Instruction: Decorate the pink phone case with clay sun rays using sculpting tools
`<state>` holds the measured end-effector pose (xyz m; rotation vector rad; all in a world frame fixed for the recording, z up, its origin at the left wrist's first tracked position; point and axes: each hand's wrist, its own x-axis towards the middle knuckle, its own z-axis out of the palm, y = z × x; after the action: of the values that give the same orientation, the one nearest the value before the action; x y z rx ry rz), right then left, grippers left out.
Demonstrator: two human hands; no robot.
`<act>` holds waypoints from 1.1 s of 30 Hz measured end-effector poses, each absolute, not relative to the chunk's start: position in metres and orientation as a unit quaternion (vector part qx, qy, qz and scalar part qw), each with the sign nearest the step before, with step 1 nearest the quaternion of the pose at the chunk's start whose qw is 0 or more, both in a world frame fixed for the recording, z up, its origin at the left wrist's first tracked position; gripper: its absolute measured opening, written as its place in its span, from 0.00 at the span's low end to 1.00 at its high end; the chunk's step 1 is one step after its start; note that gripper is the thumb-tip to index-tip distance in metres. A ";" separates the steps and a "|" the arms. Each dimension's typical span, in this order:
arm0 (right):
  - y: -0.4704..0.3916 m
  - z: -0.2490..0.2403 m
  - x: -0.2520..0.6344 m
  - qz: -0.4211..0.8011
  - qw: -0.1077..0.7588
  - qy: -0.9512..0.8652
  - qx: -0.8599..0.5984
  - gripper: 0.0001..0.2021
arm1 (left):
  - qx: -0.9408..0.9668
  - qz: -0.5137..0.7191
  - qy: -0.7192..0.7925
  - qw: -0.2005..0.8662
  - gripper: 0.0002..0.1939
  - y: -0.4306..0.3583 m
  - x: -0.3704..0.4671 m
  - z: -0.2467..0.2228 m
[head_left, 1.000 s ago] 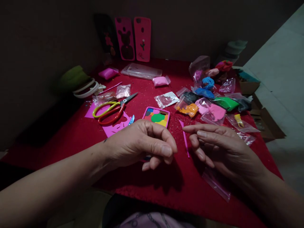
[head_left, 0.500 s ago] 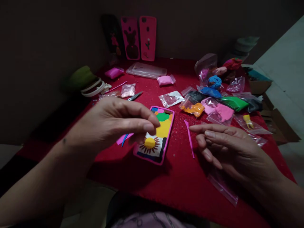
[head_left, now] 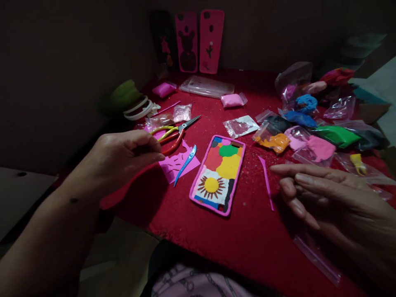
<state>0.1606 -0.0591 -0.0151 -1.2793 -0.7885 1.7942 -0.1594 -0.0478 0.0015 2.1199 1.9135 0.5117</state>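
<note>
My left hand [head_left: 126, 159] hovers beside the scissors [head_left: 175, 138] with red and yellow handles, its thumb and fingertips pressed together; what they hold, if anything, is hidden. Below the scissors, a pink sheet [head_left: 177, 163] bears small brown slivers, and a blue curved modelling tool [head_left: 186, 163] lies across it. At the centre rests a pink-rimmed phone case [head_left: 216, 175] covered in coloured clay patches, with a yellow sun and brown rays on white. My right hand [head_left: 315, 189] is held over the table's right side, fingers loosely stretched and apart, near a thin pink tool [head_left: 266, 183].
Bags of coloured clay, such as orange [head_left: 275, 142] and green [head_left: 337, 136], crowd the right. Decorated phone cases [head_left: 212, 41] lean against the back wall, with clear cases [head_left: 207, 86] before them. White rings [head_left: 137, 109] lie at left; an empty-looking plastic bag [head_left: 318, 260] lies near the front.
My left hand has moved left, from over the phone case to beside the scissors, uncovering the case and pink sheet. The view has turned slightly left. My right hand keeps its pose.
</note>
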 end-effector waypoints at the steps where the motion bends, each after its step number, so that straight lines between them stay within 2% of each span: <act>1: -0.059 -0.015 0.161 0.709 0.383 -0.307 -0.507 0.10 | 0.726 0.160 0.658 0.115 0.05 -0.050 -0.163 -0.001; 14: -0.056 -0.026 0.170 0.715 0.374 -0.322 -0.495 0.08 | 0.760 0.099 0.639 0.062 0.14 -0.054 -0.169 -0.022; 33: -0.055 -0.021 0.166 0.690 0.386 -0.321 -0.522 0.09 | 0.765 0.093 0.631 0.087 0.16 -0.054 -0.168 -0.028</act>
<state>0.1664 -0.0548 -0.0210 -1.3295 -0.8164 1.7570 -0.1685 -0.0537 -0.0282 2.2795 1.8803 0.2778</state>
